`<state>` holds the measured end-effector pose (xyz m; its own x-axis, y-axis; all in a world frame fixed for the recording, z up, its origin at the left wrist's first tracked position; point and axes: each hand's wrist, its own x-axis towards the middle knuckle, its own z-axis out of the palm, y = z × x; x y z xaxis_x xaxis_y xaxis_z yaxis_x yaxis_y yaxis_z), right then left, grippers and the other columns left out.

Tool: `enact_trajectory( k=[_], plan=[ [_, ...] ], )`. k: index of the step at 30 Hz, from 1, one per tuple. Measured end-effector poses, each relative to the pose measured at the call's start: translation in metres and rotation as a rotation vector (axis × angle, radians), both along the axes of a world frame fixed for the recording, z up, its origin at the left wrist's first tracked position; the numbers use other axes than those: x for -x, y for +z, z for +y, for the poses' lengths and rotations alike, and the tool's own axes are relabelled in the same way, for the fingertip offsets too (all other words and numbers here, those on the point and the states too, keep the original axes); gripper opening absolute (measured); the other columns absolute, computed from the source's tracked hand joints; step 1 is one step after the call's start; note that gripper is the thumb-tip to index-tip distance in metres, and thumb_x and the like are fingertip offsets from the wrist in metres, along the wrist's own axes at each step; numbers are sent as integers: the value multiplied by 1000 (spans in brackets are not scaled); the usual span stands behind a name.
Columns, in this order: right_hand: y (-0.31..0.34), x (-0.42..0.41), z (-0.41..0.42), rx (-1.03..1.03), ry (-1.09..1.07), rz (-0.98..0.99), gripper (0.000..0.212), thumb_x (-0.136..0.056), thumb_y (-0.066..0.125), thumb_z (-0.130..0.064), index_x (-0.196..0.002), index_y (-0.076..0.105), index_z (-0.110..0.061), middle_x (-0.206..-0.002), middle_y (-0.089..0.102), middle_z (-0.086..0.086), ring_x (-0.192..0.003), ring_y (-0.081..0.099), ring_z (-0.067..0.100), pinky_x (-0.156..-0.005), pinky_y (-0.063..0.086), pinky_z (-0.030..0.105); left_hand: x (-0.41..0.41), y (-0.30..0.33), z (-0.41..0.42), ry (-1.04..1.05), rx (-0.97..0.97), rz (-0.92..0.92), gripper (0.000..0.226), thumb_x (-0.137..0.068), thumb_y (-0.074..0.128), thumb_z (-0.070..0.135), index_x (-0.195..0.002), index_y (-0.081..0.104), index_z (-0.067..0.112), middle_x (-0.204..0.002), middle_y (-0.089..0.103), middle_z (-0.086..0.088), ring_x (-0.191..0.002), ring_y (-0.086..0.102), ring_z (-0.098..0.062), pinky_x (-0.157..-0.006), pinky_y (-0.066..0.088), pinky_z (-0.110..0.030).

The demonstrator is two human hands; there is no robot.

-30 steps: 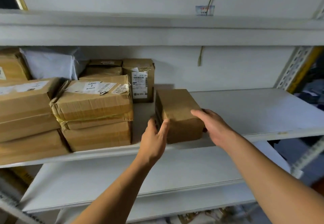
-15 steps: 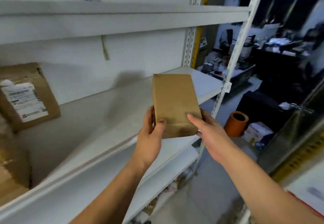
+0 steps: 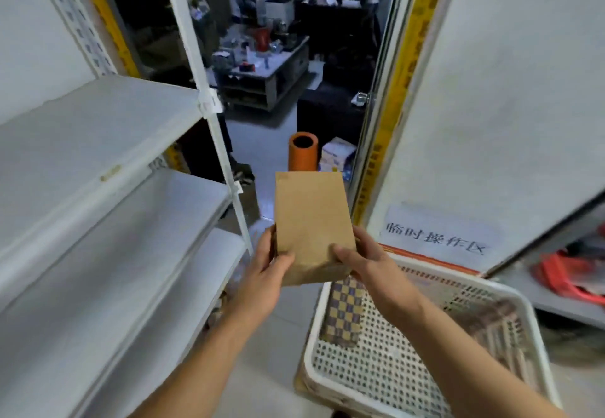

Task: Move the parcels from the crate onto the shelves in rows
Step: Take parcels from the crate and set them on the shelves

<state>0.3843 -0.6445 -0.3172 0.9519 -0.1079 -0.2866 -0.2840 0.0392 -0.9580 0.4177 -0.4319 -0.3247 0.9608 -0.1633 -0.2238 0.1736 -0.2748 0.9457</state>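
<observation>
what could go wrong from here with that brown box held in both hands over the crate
1. The plain brown cardboard box is pinched only at its lower end by the left hand and right hand; most of it stands free above, so it may tip or slip.
2. It hangs above the edge of the white perforated plastic crate, so a drop could hit the rim or the checkered parcel inside.
3. The white metal shelves stand off to the left, so turning back could knock the box against their upright post.
</observation>
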Motion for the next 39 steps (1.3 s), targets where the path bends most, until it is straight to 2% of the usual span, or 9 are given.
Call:
enact_trajectory(
  k=[3, 7, 11, 16, 19, 21, 26, 31, 39],
  plan=[
    [-34, 11, -37, 6, -31, 54, 48, -103, 67, -24, -149, 54, -32, -131, 73, -3, -121, 69, 18, -109, 53, 47, -3, -33, -36, -55, -45, 84, 67, -79, 58, 63, -145, 45, 60, -140, 62, 21, -130, 57, -10, -110, 46, -41],
    [-89, 38, -93, -25, -120, 158, 51, -102, 68, -20, -150, 52, -29, -132, 72, -2, -120, 69, 18, -104, 55, 41, 3, -78, -93, -200, -65, 209, 59, -94, 61, 45, -150, 44, 52, -131, 64, 29, -114, 62, 10, -92, 46, -19],
    [-150, 69, -124, -50, -223, 296, 68, -89, 77, -36, -150, 49, -28, -133, 71, -2, -119, 69, 21, -99, 56, 40, 9, -137, -131, -300, -123, 362, 78, -85, 60, 56, -157, 29, 55, -154, 50, 21, -133, 53, -5, -116, 42, -40],
    [-239, 91, -150, -56, -335, 429, 65, -86, 78, -33, -146, 53, -26, -129, 71, -1, -114, 69, 22, -87, 56, 35, 16, -224, -171, -389, -168, 559, 73, -104, 57, 36, -163, 17, 50, -166, 32, 13, -146, 39, -13, -122, 34, -45],
    [-296, 95, -166, -73, -393, 499, 59, -93, 77, -19, -147, 55, -24, -133, 70, 4, -117, 69, 27, -97, 58, 44, 16, -281, -196, -407, -188, 603, 70, -107, 56, 27, -164, 19, 46, -148, 41, 19, -102, 57, 1, -85, 52, -19],
    [-330, 96, -177, -59, -408, 524, 55, -94, 76, -19, -146, 57, -26, -133, 69, 7, -113, 69, 26, -93, 58, 42, 14, -315, -212, -402, -229, 609, 69, -107, 57, 26, -163, 21, 45, -133, 47, 22, -77, 47, 6, -64, 45, -14],
    [-409, 88, -197, -60, -415, 570, 62, -97, 73, -16, -154, 51, -29, -134, 69, -1, -120, 67, 24, -110, 52, 49, 0, -392, -238, -402, -349, 570, 70, -104, 62, 28, -162, 27, 44, -138, 56, 15, -79, 55, 6, -61, 52, -15],
    [-468, 70, -205, -63, -408, 552, 67, -98, 71, -11, -156, 48, -35, -140, 66, -6, -128, 63, 20, -114, 49, 46, -14, -443, -250, -392, -451, 439, 69, -101, 68, 22, -161, 36, 33, -156, 52, 3, -135, 55, -18, -108, 45, -28],
    [-509, 45, -190, -75, -339, 577, 69, -105, 62, -13, -161, 36, -44, -151, 57, -8, -137, 55, 16, -114, 46, 40, -22, -487, -237, -266, -574, 241, 63, -93, 75, 11, -150, 55, 29, -124, 61, 2, -107, 63, -16, -100, 54, -35]
  ],
)
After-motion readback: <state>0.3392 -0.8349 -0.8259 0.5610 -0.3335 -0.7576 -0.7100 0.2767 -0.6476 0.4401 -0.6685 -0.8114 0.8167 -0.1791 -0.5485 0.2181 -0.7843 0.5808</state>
